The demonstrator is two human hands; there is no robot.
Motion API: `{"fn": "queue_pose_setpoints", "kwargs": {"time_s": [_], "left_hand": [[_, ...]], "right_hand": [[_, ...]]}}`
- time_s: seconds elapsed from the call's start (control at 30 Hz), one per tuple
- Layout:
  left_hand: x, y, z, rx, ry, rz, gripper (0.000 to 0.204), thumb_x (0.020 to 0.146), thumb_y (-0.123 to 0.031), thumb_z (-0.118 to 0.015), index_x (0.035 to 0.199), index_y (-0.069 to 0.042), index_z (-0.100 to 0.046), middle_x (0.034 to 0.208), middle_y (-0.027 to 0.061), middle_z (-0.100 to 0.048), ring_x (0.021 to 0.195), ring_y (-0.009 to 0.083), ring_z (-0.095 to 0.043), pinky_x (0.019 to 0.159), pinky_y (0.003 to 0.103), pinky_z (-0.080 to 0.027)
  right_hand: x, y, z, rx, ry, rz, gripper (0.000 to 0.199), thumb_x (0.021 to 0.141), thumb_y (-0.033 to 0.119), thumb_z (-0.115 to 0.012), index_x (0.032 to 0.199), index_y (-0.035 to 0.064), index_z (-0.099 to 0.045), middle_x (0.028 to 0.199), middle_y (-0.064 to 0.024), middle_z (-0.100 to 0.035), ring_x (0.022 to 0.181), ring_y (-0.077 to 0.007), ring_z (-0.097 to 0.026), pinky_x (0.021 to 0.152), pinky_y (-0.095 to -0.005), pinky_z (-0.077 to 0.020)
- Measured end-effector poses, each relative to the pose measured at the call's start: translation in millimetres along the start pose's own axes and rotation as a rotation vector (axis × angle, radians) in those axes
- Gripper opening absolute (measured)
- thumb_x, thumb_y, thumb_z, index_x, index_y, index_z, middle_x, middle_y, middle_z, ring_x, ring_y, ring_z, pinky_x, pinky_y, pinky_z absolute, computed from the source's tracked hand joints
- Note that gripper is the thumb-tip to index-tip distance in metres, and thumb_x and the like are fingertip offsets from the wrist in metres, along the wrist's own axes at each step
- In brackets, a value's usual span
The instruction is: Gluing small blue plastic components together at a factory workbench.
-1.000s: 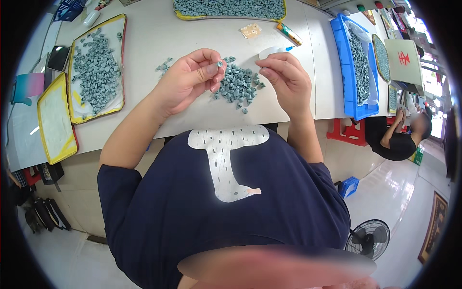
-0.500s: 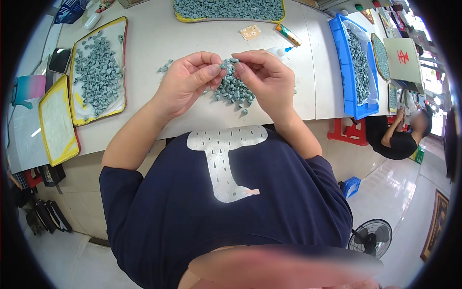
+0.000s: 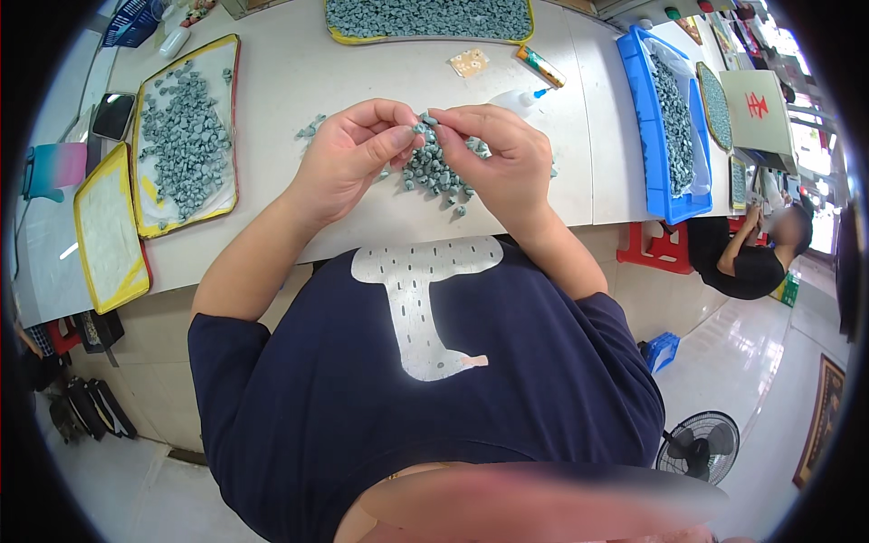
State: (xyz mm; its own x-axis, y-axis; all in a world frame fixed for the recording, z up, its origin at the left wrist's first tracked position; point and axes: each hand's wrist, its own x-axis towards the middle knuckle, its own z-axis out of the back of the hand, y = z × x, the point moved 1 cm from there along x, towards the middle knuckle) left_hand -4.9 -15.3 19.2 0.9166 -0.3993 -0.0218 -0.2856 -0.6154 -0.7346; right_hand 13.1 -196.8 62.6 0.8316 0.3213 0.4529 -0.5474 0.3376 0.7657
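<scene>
Over the table, my left hand [image 3: 362, 149] pinches a small grey-green piece [image 3: 417, 128] between thumb and forefinger. My right hand [image 3: 501, 154] is closed in a pinch on a second small grey-green piece [image 3: 428, 119]. The two pieces meet, or nearly so, between my fingertips; whether they touch is too small to tell. Below and behind my hands lies a loose pile of similar grey-green pieces [image 3: 436, 174], partly hidden by my right hand. A few more of these pieces [image 3: 310, 127] lie beyond my left wrist.
A yellow-edged tray [image 3: 237, 136] of such pieces lies at left, overlapped by another yellow-edged tray [image 3: 113, 226] and near a phone [image 3: 113, 115]. Beyond are a full tray [image 3: 434, 38], an orange-green tube [image 3: 541, 66] and a small glue bottle [image 3: 525, 98]. A blue bin [image 3: 654, 172] stands right.
My right hand has moved slightly left, bringing its piece against or very near the one in my left hand. My left hand has stayed almost still.
</scene>
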Motion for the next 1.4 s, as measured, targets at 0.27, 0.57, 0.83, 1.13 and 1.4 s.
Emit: {"fn": "queue_pose_setpoints", "kwargs": {"time_s": [0.27,0.57,0.83,1.13,1.4], "left_hand": [[-4.0,0.2,-6.1,0.182,-0.080,-0.115,0.015,0.090,-0.008,-0.062,0.103,-0.001,-0.059,0.101,0.0055,-0.062,0.094,0.0128,-0.061,0.082,0.025,-0.048],[-5.6,0.4,-8.7,0.320,-0.103,-0.327,0.013,0.089,0.001,-0.060,0.102,0.002,-0.060,0.100,0.0077,-0.063,0.093,0.0148,-0.061,0.085,0.027,-0.049],[-4.1,-2.1,-8.1,0.646,-0.071,-0.563,0.013,0.084,0.007,-0.061,0.096,0.001,-0.062,0.096,0.0095,-0.064,0.084,0.0158,-0.060,0.074,0.027,-0.049],[-0.3,-22.9,-16.7,1.307,0.012,-1.029,0.023,0.069,0.008,-0.068,0.091,0.003,-0.062,0.089,0.0117,-0.064,0.077,0.0231,-0.060,0.062,0.030,-0.050],[-1.8,-22.8,-11.2,1.554,0.074,-1.248,0.029,0.064,0.002,-0.070,0.091,0.004,-0.062,0.088,0.0126,-0.063,0.076,0.0266,-0.060,0.062,0.033,-0.050]], "right_hand": [[-1.4,3.1,-3.5,-0.115,-0.163,0.280,0.023,0.067,-0.009,-0.072,0.089,-0.0007,-0.070,0.081,-0.0092,-0.067,0.067,-0.0159,-0.063,0.057,-0.0246,-0.0492],[-2.0,-1.0,-10.2,-0.179,-0.176,0.496,0.027,0.064,-0.012,-0.071,0.089,-0.0031,-0.067,0.078,-0.0104,-0.065,0.063,-0.0191,-0.061,0.055,-0.0263,-0.0485],[-4.7,-5.7,-17.3,-0.053,-0.178,0.420,0.027,0.064,-0.013,-0.071,0.089,-0.0033,-0.066,0.080,-0.0119,-0.065,0.065,-0.0193,-0.062,0.057,-0.0257,-0.0494],[-10.3,-9.3,-14.3,0.123,-0.096,0.225,0.027,0.069,-0.015,-0.068,0.094,-0.0035,-0.067,0.087,-0.0122,-0.068,0.075,-0.0169,-0.065,0.063,-0.0242,-0.0520],[-12.8,-10.7,-16.8,0.170,-0.034,0.121,0.023,0.071,-0.014,-0.068,0.092,-0.0040,-0.068,0.091,-0.0126,-0.068,0.079,-0.0167,-0.065,0.067,-0.0244,-0.0525]]}}
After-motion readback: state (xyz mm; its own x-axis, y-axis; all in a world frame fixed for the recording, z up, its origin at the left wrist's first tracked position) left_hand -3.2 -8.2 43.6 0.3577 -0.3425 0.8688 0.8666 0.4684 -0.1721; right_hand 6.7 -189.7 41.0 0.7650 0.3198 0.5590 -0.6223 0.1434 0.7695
